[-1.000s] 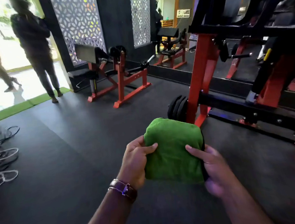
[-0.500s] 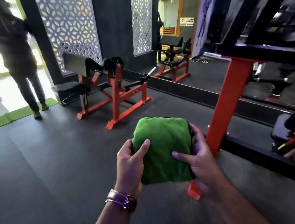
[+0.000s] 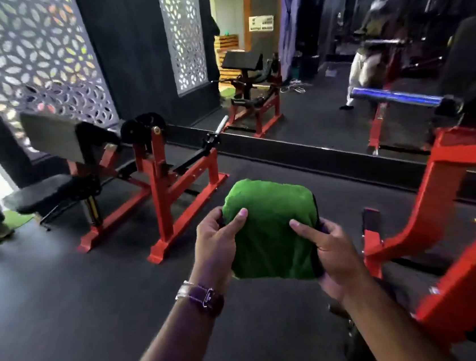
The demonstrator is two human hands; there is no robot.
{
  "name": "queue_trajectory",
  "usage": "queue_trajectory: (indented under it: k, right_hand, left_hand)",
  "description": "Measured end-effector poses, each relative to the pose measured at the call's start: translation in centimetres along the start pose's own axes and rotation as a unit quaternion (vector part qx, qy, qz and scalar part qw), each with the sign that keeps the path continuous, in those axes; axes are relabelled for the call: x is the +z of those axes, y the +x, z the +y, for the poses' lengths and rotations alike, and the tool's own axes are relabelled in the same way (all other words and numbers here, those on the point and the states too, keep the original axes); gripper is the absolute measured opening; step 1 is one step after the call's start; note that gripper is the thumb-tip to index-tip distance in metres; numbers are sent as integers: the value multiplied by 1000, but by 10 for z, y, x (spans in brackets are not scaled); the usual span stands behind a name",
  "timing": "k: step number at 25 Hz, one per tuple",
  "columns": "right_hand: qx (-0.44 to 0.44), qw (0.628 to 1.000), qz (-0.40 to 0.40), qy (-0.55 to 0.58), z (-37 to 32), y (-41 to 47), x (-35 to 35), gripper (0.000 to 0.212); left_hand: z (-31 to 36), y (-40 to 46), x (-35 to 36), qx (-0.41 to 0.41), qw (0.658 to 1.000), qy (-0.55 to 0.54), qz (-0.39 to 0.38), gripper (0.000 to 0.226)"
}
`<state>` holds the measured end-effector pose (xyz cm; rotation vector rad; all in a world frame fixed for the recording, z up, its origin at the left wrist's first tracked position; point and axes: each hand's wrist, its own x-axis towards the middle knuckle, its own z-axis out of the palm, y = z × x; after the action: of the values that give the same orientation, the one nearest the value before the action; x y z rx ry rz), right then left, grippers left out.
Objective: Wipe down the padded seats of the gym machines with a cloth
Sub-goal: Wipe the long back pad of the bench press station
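Red-framed machine [image 3: 152, 172] with black padded seat [image 3: 44, 193] stood beyond left hand [image 3: 218, 242]; folded green cloth [image 3: 269, 230] sat clamped between left hand and right hand [image 3: 332, 246].

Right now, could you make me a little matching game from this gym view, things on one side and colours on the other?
Things:
1. cloth held in both hands
2. machine frame
3. padded seat
4. wrist strap

Colours:
A. red
B. purple
C. green
D. black

Pairs: 1-C, 2-A, 3-D, 4-B
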<state>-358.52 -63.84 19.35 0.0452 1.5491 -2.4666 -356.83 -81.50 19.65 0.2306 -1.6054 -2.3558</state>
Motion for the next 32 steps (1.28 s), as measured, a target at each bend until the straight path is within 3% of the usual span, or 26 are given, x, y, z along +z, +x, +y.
queue_trajectory:
  k: [8, 14, 20, 27, 32]
  right_hand:
    - [-61, 993, 89, 55, -33, 273, 1, 41]
    - [-79, 987, 136, 40, -87, 505, -18, 22]
    - [-119, 977, 177, 24, -148, 698, -42, 21]
    - [-196, 937, 286, 33, -211, 920, -98, 24]
    - [-236, 884, 402, 42, -271, 1017, -153, 21]
  left_hand:
    - [-20, 301, 60, -12, 993, 21, -115, 11]
    - [-56, 533, 133, -19, 991, 35, -131, 10]
    - [-82, 732, 214, -39, 984, 5, -172, 5]
    - [-132, 975, 342, -59, 955, -3, -291, 6]
    - [-157, 1093, 466, -89, 911, 19, -403, 8]
